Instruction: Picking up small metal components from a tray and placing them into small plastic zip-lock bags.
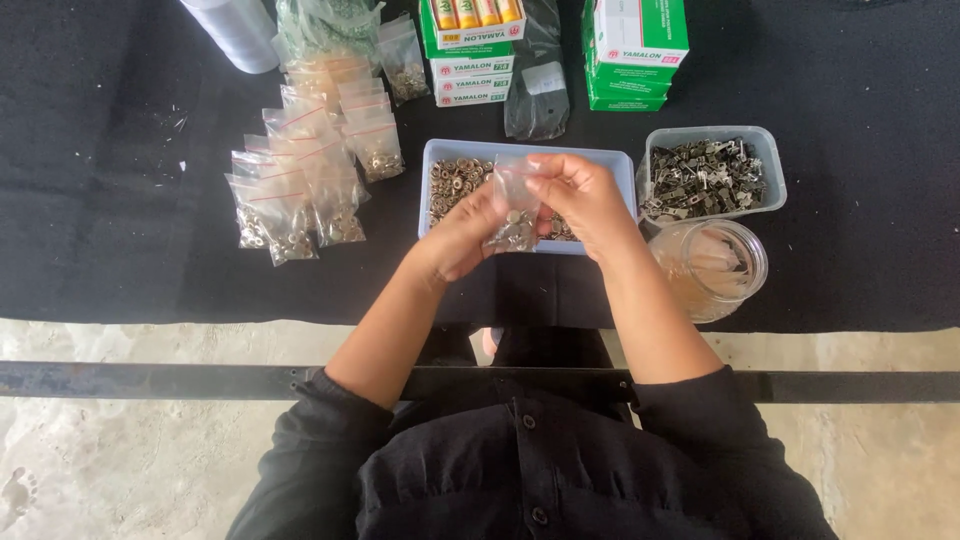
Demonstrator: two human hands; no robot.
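Both my hands hold one small clear zip bag with small metal rings gathered at its bottom. My left hand grips the bag's left side from below. My right hand pinches the bag's top edge on the right. The bag hangs over the front of a pale blue tray filled with loose brass-coloured rings.
Several filled zip bags lie in rows at the left on the black cloth. A clear tub of grey metal parts and a glass jar stand at the right. Green and white boxes, a white roll sit behind.
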